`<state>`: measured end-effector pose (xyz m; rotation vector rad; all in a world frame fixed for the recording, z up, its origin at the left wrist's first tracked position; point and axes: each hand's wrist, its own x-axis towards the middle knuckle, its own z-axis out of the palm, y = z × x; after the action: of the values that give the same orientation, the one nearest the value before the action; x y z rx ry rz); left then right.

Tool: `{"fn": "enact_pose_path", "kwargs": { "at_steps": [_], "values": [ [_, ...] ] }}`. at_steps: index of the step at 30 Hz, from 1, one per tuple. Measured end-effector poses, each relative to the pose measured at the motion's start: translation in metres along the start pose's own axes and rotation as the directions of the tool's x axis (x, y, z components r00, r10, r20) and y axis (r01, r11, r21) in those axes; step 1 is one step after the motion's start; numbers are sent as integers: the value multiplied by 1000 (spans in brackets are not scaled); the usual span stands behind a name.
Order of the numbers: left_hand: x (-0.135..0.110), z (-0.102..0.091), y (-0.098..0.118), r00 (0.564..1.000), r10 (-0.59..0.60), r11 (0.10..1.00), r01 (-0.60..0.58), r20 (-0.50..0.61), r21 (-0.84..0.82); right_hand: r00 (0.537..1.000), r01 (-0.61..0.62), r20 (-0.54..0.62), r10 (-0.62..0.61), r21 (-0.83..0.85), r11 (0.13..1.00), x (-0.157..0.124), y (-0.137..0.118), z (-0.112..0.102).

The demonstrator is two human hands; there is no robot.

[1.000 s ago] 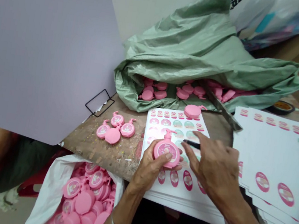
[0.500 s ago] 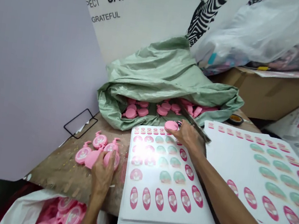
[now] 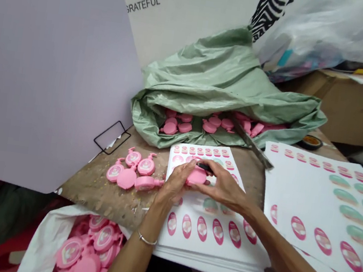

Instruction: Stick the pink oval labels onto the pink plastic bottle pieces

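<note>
My left hand and right hand both grip a pink bottle just above the sticker sheets, and my right fingers pinch a small black tool against it. Just left of the sheets, more pink bottles lie on the worn table. Behind the sheets, a green bag holds others; a white bag of them sits front-left, and a second stack of sheets lies right.

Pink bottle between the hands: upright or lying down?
Lying down, not upright: the pink bottle sits low and flat, held between the left hand and right hand, over the sticker sheet.
</note>
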<state>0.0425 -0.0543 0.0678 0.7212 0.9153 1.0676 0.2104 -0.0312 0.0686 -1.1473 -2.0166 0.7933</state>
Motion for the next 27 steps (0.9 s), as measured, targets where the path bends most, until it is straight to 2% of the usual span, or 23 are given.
{"fn": "enact_pose_path", "kwargs": {
  "at_steps": [2, 4, 7, 11, 15, 24, 27],
  "values": [
    [-10, -7, 0, 995, 44, 999, -45, -88, -17, 995, -92, -38, 93, 41, 995, -14, -6, 8],
    [-24, -20, -2, 977, 61, 998, -64, -202, -6, 982, -172, -82, 171, -2, 985, -27, -9, 18],
    [-39, -39, -9, 963, 80, 996, -86, -258, -13, 993, -114, -51, 106, -187, 976, -43, -16, 39],
    [-35, -49, -12, 971, 102, 990, -119, -218, -69, 997, -42, -72, 15, -392, 919, -53, -25, 69],
    [-21, -53, -14, 989, 86, 994, -93, -116, -52, 995, -16, -96, -37, -497, 867, -55, -21, 81],
    [-17, -56, -23, 981, 159, 987, -162, -109, -18, 999, 21, -24, -33, -407, 913, -54, -16, 81],
    [-16, -56, -24, 982, 151, 988, -155, -112, -27, 996, 4, -74, -42, -449, 893, -55, -19, 83]
  ]
}}
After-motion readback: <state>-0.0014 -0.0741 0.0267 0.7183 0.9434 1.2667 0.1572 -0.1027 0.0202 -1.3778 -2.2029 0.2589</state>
